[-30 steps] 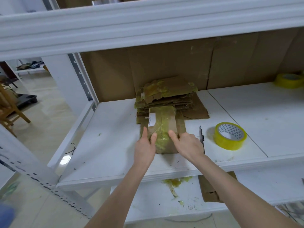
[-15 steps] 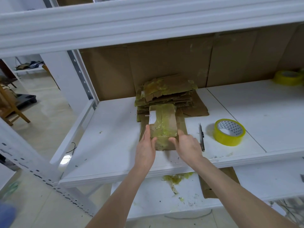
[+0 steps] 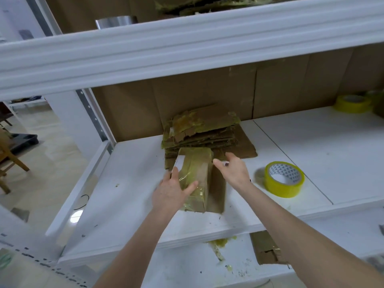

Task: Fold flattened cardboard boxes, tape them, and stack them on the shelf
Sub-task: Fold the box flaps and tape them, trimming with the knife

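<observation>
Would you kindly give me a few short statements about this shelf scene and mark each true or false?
1. The left hand touches the taped box. True.
2. The right hand holds the tape roll. False: the hand is open and the roll lies apart from it.
3. A stack of flat cardboard lies behind the box. True.
4. The box stands on the floor. False: it stands on the white shelf.
</observation>
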